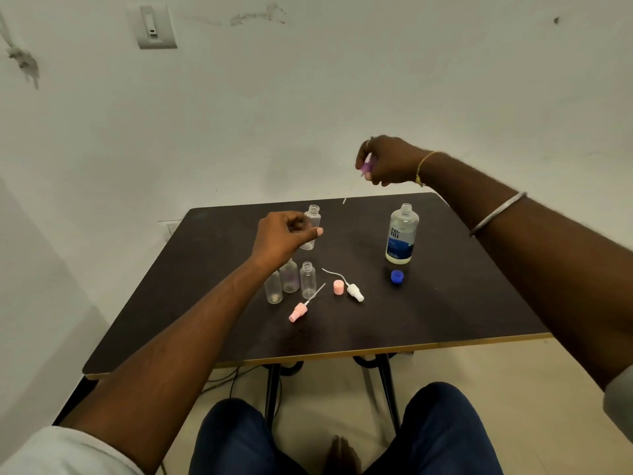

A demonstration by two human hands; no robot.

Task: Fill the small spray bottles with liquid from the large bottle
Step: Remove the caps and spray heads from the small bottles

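Note:
My left hand (282, 236) grips a small clear spray bottle (312, 221), uncapped, held above the dark table (445, 303). My right hand (387, 162) is raised above the table's far edge, pinching a purple spray head (366, 165) whose thin dip tube hangs down. Three more small clear bottles (307, 280) stand open below my left wrist. A pink spray head (299, 310) and a white spray head (354, 291) lie on the table beside a pink cap (338, 287). The large bottle (401, 234) stands open at the right, its blue cap (396, 277) in front of it.
The table stands against a white wall with a switch plate (154, 27) high on the left. My knees in blue trousers (442, 430) are below the table's front edge, and cables (226, 378) lie on the floor under it.

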